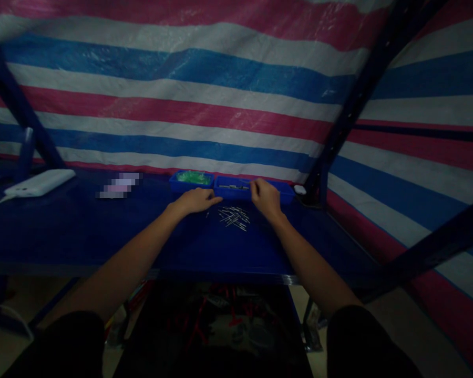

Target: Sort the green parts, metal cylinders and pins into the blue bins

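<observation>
My left hand [197,200] is low over the blue table, just in front of a small blue tray [174,185] that holds green, clear-looking packing. Its thumb and a finger are slightly apart and point right, with nothing visible between them. To its right lies a loose pile of thin metal pins [234,217]. My right hand [266,198] is at the front of a longer blue tray [286,192], fingertips pinched together over it. What they hold, if anything, is too small and dark to make out. A few metal rods [236,187] lie inside that tray.
A white power bank [41,182] with a cable lies at the left, near a blurred-out patch [119,186]. A small white case [299,189] is beside the right post [339,121]. Striped sheeting [181,94] hangs behind the table [102,231].
</observation>
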The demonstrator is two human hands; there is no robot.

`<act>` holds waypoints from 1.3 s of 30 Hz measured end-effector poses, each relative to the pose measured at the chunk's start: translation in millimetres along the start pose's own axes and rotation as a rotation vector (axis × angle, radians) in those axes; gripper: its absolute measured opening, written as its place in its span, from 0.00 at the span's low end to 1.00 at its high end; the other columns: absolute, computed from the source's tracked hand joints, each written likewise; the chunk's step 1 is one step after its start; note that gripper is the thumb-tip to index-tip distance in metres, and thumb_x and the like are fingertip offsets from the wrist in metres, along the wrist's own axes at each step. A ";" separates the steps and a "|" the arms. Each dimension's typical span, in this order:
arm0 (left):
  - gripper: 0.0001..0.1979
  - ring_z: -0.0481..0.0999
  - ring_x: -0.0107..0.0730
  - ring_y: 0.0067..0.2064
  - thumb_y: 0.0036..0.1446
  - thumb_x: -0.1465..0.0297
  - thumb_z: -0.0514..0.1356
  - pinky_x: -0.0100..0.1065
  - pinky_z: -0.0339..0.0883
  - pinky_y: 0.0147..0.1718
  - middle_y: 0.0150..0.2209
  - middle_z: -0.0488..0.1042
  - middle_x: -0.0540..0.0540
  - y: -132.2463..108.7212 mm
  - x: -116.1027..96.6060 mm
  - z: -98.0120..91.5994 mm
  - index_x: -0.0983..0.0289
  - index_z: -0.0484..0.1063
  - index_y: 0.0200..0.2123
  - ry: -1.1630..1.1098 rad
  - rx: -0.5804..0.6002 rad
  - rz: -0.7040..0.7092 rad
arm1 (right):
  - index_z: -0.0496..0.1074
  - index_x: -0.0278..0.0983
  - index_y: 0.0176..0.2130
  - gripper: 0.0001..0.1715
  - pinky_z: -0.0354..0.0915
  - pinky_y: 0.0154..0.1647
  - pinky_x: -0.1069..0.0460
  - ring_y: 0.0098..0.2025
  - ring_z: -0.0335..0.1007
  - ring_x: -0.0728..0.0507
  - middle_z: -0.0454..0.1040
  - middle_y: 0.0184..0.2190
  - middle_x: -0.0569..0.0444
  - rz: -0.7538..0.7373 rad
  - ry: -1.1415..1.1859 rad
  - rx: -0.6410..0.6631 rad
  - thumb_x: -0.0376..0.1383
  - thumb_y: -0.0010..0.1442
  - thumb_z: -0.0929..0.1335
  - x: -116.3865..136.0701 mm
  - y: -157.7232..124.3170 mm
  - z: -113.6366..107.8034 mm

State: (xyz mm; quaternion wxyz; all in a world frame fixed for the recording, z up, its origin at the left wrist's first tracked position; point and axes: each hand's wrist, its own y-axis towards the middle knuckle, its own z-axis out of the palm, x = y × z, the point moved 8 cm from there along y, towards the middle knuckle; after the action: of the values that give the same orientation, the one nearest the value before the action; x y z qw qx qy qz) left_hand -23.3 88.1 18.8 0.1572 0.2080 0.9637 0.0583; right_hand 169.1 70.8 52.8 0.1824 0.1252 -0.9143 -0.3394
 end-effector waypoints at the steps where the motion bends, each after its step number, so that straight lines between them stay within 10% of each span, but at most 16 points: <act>1: 0.21 0.70 0.33 0.28 0.48 0.50 0.55 0.29 0.57 0.26 0.28 0.74 0.54 -2.4 10.2 4.5 0.62 0.72 0.31 0.032 0.105 -0.052 | 0.66 0.36 0.40 0.17 0.59 0.37 0.49 0.38 0.68 0.39 0.72 0.33 0.46 0.130 -0.029 -0.055 0.42 0.62 0.55 -19.8 2.5 -7.9; 7: 0.12 0.70 0.29 0.28 0.46 0.65 0.57 0.25 0.58 0.24 0.29 0.74 0.51 -3.0 34.0 18.2 0.62 0.71 0.35 0.017 0.263 -0.041 | 0.57 0.33 0.52 0.25 0.59 0.38 0.46 0.40 0.68 0.37 0.72 0.36 0.43 0.476 -0.037 -0.075 0.44 0.59 0.57 -83.2 -4.5 -16.7; 21: 0.08 0.69 0.31 0.34 0.52 0.75 0.50 0.30 0.60 0.33 0.32 0.71 0.55 8.3 6.7 25.2 0.65 0.68 0.33 -0.022 0.077 0.177 | 0.63 0.37 0.47 0.17 0.57 0.28 0.54 0.26 0.65 0.48 0.69 0.23 0.58 -0.182 0.260 0.191 0.40 0.58 0.61 43.7 -23.9 24.6; 30: 0.05 0.66 0.31 0.35 0.57 0.72 0.47 0.34 0.60 0.36 0.33 0.66 0.54 -1.6 -39.8 5.1 0.65 0.60 0.36 -0.338 -0.155 0.365 | 0.66 0.38 0.42 0.10 0.58 0.31 0.54 0.34 0.68 0.46 0.73 0.33 0.53 -0.342 0.097 0.174 0.35 0.59 0.61 62.0 -30.9 20.9; 39: 0.06 0.67 0.28 0.30 0.55 0.69 0.53 0.31 0.60 0.31 0.29 0.67 0.51 -7.2 -40.1 -10.2 0.64 0.61 0.36 -0.459 -0.286 0.312 | 0.68 0.37 0.35 0.13 0.57 0.32 0.54 0.33 0.69 0.46 0.74 0.32 0.52 -0.267 0.107 0.086 0.38 0.62 0.57 51.8 -25.6 16.3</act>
State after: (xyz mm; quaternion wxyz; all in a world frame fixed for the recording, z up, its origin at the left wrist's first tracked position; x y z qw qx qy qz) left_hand 5.2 64.3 38.4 0.3875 0.3372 0.8414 0.1681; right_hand 118.3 43.0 37.2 0.1786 0.2711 -0.8922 -0.3140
